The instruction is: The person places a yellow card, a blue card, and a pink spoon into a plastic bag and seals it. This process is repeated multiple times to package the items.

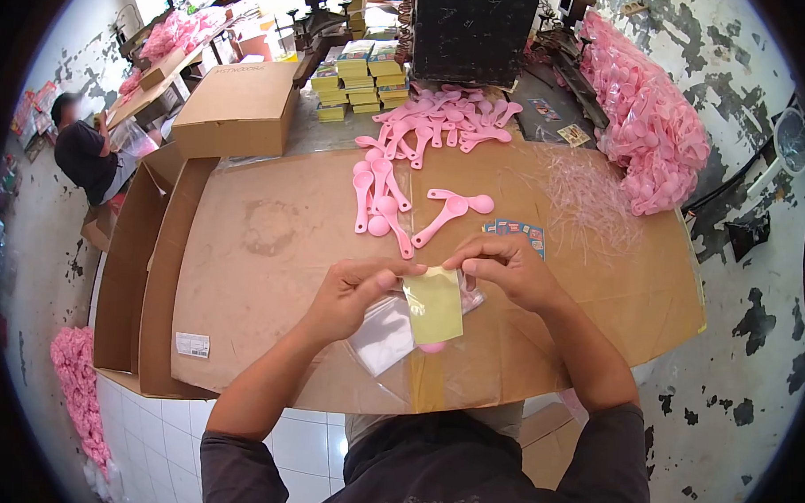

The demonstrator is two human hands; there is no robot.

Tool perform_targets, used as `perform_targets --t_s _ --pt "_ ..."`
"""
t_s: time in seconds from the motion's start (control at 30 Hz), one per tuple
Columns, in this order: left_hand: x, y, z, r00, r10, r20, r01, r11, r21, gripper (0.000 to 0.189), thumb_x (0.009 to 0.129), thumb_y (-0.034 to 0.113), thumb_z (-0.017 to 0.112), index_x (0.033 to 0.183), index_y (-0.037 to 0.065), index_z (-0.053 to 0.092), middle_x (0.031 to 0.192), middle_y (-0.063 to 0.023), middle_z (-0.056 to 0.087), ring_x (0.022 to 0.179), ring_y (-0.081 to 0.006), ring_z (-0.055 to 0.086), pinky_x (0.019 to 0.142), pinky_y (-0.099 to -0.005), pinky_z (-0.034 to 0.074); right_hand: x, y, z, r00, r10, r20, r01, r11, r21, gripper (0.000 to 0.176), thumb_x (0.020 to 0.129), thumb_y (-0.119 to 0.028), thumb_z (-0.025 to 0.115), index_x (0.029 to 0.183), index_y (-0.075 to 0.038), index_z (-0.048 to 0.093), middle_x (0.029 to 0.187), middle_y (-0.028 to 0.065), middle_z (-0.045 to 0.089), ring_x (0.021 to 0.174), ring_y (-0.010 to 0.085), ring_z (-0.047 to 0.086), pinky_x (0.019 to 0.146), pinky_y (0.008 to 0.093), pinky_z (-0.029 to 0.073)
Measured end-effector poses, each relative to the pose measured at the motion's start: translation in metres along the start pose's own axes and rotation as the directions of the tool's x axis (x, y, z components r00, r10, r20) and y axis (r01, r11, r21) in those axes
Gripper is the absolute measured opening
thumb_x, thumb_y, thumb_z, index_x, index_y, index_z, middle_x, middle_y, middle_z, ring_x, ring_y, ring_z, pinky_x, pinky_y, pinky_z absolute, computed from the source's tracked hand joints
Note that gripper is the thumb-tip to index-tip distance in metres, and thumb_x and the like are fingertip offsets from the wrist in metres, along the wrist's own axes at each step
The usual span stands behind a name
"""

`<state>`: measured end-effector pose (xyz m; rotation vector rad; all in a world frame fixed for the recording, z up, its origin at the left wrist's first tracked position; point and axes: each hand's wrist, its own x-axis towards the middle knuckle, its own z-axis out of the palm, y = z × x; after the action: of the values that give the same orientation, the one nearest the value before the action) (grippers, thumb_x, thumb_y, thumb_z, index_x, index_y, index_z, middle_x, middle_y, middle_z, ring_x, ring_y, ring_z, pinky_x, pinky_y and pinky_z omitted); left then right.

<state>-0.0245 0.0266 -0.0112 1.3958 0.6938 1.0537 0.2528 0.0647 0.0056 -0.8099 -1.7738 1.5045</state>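
Observation:
Between my two hands is a small clear plastic bag with a pale yellow card in it. My left hand pinches its upper left corner between thumb and fingers. At the upper right corner, the fingertips of my right hand are closed on the plastic. Under the card a bit of a pink scoop peeks out, the rest hidden. A stack of empty clear bags lies below my left hand. Just beyond my right hand are several blue printed cards, partly covered by it. Loose pink measuring scoops lie ahead.
Cardboard covers the table. A long open box and a closed carton stand left. Card stacks and a scoop pile are at the back. Plastic strips and a sack of pink scoops lie right. A person sits far left.

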Motion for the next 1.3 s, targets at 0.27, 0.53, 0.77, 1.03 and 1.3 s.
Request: perform_targets --t_s 0.27,0.53,0.77,1.03,1.3 --pt "0.003 0.0 0.004 0.983 -0.183 -0.026 0.185 0.975 0.123 0.028 0.101 0.01 0.065 0.126 -0.002 0.069 0.114 -0.0107 0.074 0.103 -0.0117 0.067 0.091 -0.0291 0.057 0.002 0.004 0.004 1.0 -0.005 0.003 0.004 0.999 0.041 0.022 0.096 -0.006 0.071 0.115 0.004 0.07 0.103 0.0073 0.072 0.092 0.0106 0.067 0.082 0.0271 0.054" --pt "0.003 -0.002 0.0 0.992 -0.101 -0.074 0.109 0.988 0.112 0.028 0.102 0.006 0.062 0.128 -0.001 0.067 0.117 -0.009 0.072 0.105 -0.013 0.067 0.093 -0.03 0.057 -0.001 -0.007 0.014 0.996 0.023 0.085 -0.023 1.0 -0.01 0.034 0.096 -0.002 0.068 0.128 0.003 0.06 0.107 0.0068 0.071 0.096 0.0114 0.067 0.086 0.0278 0.054" --pt "0.004 0.006 0.009 0.993 -0.053 -0.108 0.059 0.997 0.048 0.03 0.101 0.012 0.065 0.127 -0.001 0.064 0.111 -0.0074 0.072 0.101 -0.0156 0.07 0.089 -0.0306 0.057 0.004 -0.006 0.011 0.997 -0.041 0.06 0.038 0.998 0.056 0.032 0.096 -0.003 0.068 0.127 0.003 0.061 0.106 0.0073 0.071 0.094 0.0116 0.067 0.085 0.0276 0.054" --pt "-0.004 0.042 -0.07 0.638 0.288 -0.714 -0.444 0.895 -0.036 0.043 0.108 0.034 0.048 0.14 0.006 0.05 0.128 -0.0105 0.064 0.108 -0.0211 0.067 0.088 -0.0328 0.058 -0.002 -0.005 -0.063 0.905 -0.257 -0.338 -0.066 0.701 -0.71 0.03 0.092 -0.018 0.072 0.115 -0.001 0.07 0.113 0.012 0.07 0.102 0.0244 0.068 0.091 0.0362 0.053" --pt "0.01 -0.011 -0.048 0.871 0.186 -0.454 -0.056 0.957 0.284 0.04 0.099 0.032 0.065 0.126 0.003 0.065 0.117 -0.0069 0.069 0.089 -0.0175 0.068 0.08 -0.0293 0.052 -0.019 0.014 -0.091 0.976 -0.157 -0.148 -0.071 0.414 -0.907 0.035 0.084 -0.016 0.077 0.116 -0.003 0.071 0.116 0.0128 0.065 0.112 0.032 0.061 0.099 0.0414 0.048"
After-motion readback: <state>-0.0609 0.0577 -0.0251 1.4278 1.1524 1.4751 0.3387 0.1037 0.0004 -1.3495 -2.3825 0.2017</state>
